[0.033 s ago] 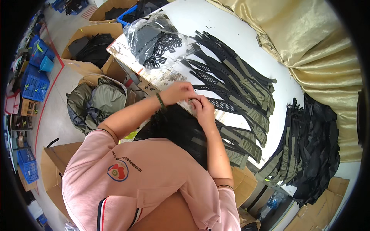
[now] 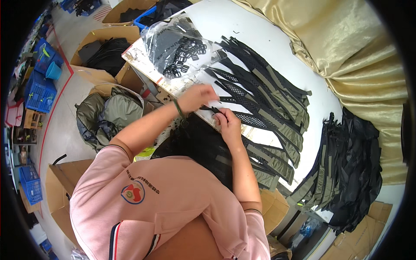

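Head view: left hand (image 2: 197, 97) and right hand (image 2: 228, 123) both pinched on a black mesh strap (image 2: 242, 116), seemingly; clear bag (image 2: 167, 37) of black buckles (image 2: 186, 56) at eleven o'clock.

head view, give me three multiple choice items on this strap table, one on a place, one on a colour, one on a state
1. Where does the clear bag of black buckles lie?
A. at the table's far left end
B. on the floor
C. on the gold cloth

2. What colour is the draped cloth along the table?
A. blue
B. gold
C. white

3. What are the left hand and right hand doing?
A. resting in the lap
B. lifting a box
C. both pinching one black strap

Answers: 1 A, the bag sits on the tabletop beyond the straps. 2 B, its folds shine gold. 3 C, the fingers of both meet on the strap's end.
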The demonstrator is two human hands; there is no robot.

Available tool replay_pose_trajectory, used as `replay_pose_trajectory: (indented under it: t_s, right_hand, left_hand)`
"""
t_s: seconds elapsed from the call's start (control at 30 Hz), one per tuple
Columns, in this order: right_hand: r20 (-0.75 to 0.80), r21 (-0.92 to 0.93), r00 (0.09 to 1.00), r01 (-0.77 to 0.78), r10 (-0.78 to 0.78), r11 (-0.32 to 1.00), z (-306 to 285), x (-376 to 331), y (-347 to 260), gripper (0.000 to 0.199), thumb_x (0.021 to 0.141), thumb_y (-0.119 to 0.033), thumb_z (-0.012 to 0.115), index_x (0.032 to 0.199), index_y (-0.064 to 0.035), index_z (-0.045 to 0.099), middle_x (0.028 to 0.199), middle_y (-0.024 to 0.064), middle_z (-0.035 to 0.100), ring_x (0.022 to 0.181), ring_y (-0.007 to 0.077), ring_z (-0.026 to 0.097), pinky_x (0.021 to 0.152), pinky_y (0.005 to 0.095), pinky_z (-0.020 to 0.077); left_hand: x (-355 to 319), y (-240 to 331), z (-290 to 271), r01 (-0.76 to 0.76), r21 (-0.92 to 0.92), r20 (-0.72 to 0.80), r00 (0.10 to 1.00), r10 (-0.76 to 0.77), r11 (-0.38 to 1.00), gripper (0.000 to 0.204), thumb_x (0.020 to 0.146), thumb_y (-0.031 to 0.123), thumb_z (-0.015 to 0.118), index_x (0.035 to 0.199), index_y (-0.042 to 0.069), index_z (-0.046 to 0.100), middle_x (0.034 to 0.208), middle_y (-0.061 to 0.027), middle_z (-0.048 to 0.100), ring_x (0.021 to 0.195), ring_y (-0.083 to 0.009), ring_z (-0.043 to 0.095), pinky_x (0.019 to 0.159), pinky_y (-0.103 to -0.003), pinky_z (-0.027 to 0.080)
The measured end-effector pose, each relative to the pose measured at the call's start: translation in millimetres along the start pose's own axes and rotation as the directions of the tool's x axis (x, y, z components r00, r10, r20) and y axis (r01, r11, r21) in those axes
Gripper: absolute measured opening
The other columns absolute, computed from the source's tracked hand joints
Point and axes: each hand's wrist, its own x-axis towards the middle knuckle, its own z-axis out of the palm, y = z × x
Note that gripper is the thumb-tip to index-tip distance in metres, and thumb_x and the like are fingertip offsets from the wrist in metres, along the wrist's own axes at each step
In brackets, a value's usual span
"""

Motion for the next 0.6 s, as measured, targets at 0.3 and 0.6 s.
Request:
replay_pose_trajectory:
  t_s: [0.3, 0.6]
  right_hand:
    - [0.032, 0.011, 0.995, 0.096, -0.097, 0.995, 6, 0, -12, 0.013, 0.085, -0.005, 0.060, 0.095, 0.0036, 0.063, 0.075, 0.0096, 0.058, 0.054, 0.0136, 0.053, 0.053, 0.0248, 0.0425]
    - [0.178, 0.576, 0.954, -0.301, 0.242, 0.760, -12, 6, -15, 0.011, 0.087, -0.011, 0.059, 0.087, -0.0011, 0.064, 0.069, -0.0006, 0.059, 0.058, 0.0062, 0.051, 0.055, 0.0200, 0.0409]
  left_hand:
    - [58, -20, -117, 0.225, 0.919, -0.218, 0.974, -0.056, 0.325, 0.035, 0.072, 0.031, 0.073, 0.092, 0.005, 0.063, 0.095, -0.0178, 0.063, 0.093, -0.0323, 0.061, 0.078, -0.039, 0.048]
    - [17, -5, -45, -0.057, 0.125, -0.035, 0.997, 0.062, 0.990, 0.011, 0.084, 0.002, 0.060, 0.095, 0.002, 0.063, 0.081, -0.0044, 0.065, 0.070, -0.0095, 0.061, 0.062, -0.024, 0.050]
